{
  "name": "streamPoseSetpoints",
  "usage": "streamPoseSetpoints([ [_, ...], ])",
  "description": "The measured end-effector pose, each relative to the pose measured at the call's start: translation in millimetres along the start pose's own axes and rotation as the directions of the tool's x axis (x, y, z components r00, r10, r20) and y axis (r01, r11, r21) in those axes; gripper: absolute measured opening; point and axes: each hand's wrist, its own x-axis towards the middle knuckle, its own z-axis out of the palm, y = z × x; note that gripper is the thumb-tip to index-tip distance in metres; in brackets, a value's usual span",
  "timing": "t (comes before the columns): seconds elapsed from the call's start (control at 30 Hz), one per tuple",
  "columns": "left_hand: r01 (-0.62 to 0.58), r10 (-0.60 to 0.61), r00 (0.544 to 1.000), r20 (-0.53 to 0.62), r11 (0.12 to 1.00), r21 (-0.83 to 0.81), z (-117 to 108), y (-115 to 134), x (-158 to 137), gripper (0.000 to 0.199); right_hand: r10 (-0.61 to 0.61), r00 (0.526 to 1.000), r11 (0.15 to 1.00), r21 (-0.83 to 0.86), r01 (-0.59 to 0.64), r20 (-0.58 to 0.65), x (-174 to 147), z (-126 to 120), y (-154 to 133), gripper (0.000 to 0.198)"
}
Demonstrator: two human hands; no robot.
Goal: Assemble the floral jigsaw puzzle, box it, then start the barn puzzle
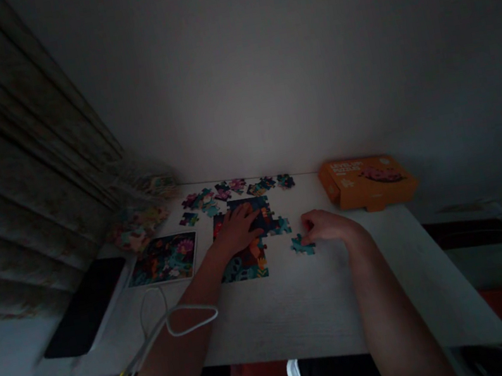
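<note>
Fingers spread, my left hand (237, 230) lies flat on a partly joined jigsaw puzzle (245, 269) with dark blue, red and teal parts. My right hand (322, 225) is closed, its fingertips pinching a teal puzzle piece (302, 246) at the table surface, apart from the joined part. Whether that piece is single or a few joined ones is hard to tell in the dim light. A teal joined part (281, 226) juts from the puzzle's right side towards my right hand. Behind my left hand, several loose puzzle pieces (208, 201) lie in a row.
An orange puzzle box (368, 182) stands at the back right of the white table (290, 309). A picture card (164, 259) and a black phone-like slab (85, 307) lie on the left. A white cable (188, 306) crosses my left forearm.
</note>
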Motion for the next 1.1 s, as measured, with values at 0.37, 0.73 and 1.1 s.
streamPoseSetpoints([
  [0.37,0.072,-0.079,0.984,-0.158,0.996,-0.054,-10.3,7.7,-2.2,0.041,0.029,0.997,1.000,-0.009,-0.029,0.066,-10.2,-3.7,0.8,0.032],
  [0.73,0.614,-0.600,0.745,-0.293,0.788,-0.053,-28.6,-49.3,-10.0,0.047,0.029,0.977,0.987,0.159,0.005,-0.212,4.5,1.4,3.2,0.031],
  [1.1,0.592,-0.596,0.724,-0.346,0.795,-0.131,-29.9,-54.1,-6.1,0.041,0.046,0.904,0.983,0.181,0.035,-0.425,15.4,6.5,7.1,0.031],
])
